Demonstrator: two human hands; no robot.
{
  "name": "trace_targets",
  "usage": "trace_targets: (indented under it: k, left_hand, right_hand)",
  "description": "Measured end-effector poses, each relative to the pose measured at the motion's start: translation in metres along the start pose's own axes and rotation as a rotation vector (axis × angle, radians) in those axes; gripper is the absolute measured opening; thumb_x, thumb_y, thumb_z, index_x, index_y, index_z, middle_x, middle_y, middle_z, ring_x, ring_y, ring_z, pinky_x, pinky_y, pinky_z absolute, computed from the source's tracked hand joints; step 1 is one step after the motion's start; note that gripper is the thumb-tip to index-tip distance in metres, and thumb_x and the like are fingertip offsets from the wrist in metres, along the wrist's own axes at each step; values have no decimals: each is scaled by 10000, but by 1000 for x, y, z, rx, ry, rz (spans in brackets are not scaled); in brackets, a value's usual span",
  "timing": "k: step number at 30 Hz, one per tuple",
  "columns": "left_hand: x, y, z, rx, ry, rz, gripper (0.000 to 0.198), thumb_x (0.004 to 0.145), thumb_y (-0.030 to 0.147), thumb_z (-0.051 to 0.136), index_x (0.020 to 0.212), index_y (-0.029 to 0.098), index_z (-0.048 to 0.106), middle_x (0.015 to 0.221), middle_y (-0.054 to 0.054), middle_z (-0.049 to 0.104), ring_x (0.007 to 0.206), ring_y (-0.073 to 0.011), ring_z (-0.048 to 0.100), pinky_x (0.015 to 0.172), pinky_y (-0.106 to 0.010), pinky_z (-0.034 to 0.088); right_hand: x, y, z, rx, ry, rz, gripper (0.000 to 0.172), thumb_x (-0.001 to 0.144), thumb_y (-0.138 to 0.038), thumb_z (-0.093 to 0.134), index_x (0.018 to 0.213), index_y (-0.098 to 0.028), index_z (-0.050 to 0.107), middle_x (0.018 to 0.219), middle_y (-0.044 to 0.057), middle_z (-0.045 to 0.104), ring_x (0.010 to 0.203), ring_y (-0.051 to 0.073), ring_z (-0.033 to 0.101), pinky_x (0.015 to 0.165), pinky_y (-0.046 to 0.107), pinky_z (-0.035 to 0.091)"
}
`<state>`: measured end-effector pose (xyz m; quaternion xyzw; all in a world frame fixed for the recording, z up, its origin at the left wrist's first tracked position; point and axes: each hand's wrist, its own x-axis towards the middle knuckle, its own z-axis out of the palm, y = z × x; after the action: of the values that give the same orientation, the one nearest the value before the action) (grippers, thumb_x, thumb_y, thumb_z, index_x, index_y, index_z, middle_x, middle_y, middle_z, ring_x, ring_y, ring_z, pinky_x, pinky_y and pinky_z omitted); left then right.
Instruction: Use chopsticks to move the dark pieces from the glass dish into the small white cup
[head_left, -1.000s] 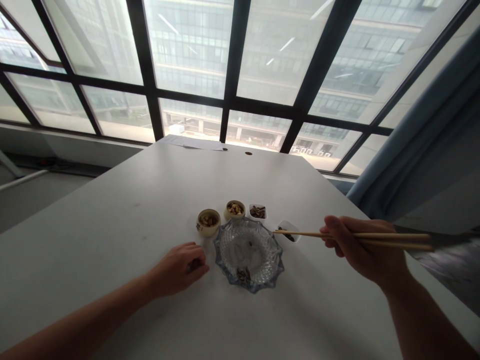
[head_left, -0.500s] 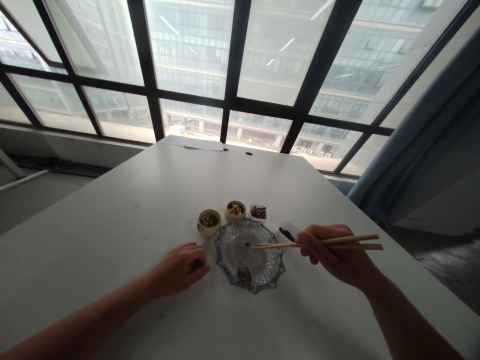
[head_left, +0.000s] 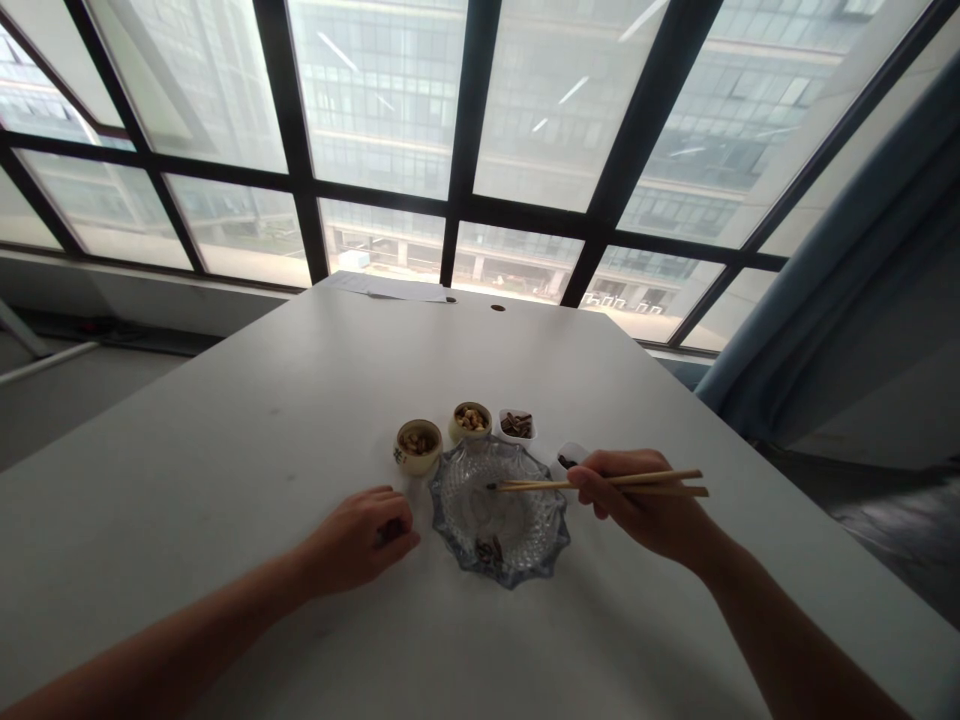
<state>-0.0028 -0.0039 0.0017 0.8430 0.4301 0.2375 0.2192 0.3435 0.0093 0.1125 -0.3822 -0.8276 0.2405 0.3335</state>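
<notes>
My right hand [head_left: 637, 505] grips a pair of wooden chopsticks [head_left: 540, 485]. Their tips reach over a cut-glass plate [head_left: 457, 520] to a small dark piece near its middle. A few dark seeds [head_left: 488, 549] lie at the plate's near rim. My left hand [head_left: 360, 540] rests on the white table just left of the plate, fingers curled loosely, touching the tabletop; whether anything is in it I cannot make out.
Behind the plate stand two small round cups [head_left: 417, 445] [head_left: 470, 420] with nuts and two little white dishes [head_left: 516, 424] [head_left: 568, 458] with dark seeds. The white table [head_left: 262, 420] runs to a large window; a blue curtain [head_left: 840, 270] hangs at right.
My right hand has moved left with the chopsticks, from over the right white dish to over the glass plate's middle. My left hand has stayed put.
</notes>
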Motion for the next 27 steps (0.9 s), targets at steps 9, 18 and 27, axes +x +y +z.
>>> trace_targets:
  k: [9,18,27]
  left_hand:
    - [1,1,-1,8,-2,-7,196,913,306,572,748,200,559,741,-25,614,713,-167,576,667,-247,427]
    - [1,0,0,6,-1,-5,203,913,310,566,743,200,555,735,-24,607,699,-163,565,658,-249,421]
    - [2,2,-1,-7,-7,-10,205,911,316,559,742,200,548,736,-28,611,710,-167,569,665,-252,423]
  right_hand:
    - [1,8,5,20,-15,12,432,1031,-418,573,709,-150,680,536,21,634,454,114,590,455,199,444]
    - [-2,11,7,27,-12,-7,452,1045,-395,556,672,-159,655,505,8,610,413,103,577,436,190,444]
    - [-1,7,4,-3,30,-78,442,1044,-376,566,669,-164,665,486,8,632,378,106,592,412,187,460]
